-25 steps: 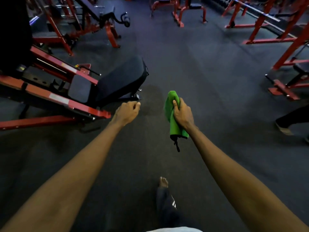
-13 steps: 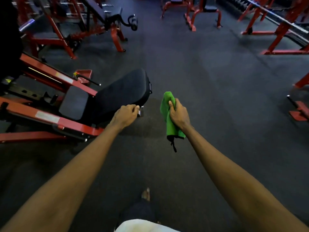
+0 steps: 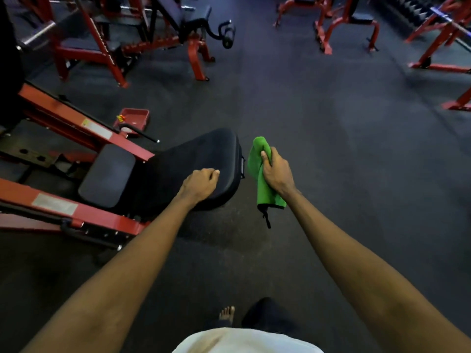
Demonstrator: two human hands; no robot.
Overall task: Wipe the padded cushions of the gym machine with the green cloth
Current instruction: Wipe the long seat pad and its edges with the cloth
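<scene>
Fingers point(image 3: 266, 157) of right hand point(image 3: 276, 174) grip green cloth point(image 3: 265, 194) just beside back cushion point(image 3: 173, 169); left hand point(image 3: 200, 184) over cushion, curled, empty

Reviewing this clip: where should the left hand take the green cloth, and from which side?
Take the green cloth by its bunched upper end, from the left: that end stands free above the grip of the right hand at mid-length, on the side nearest the left hand.
</scene>
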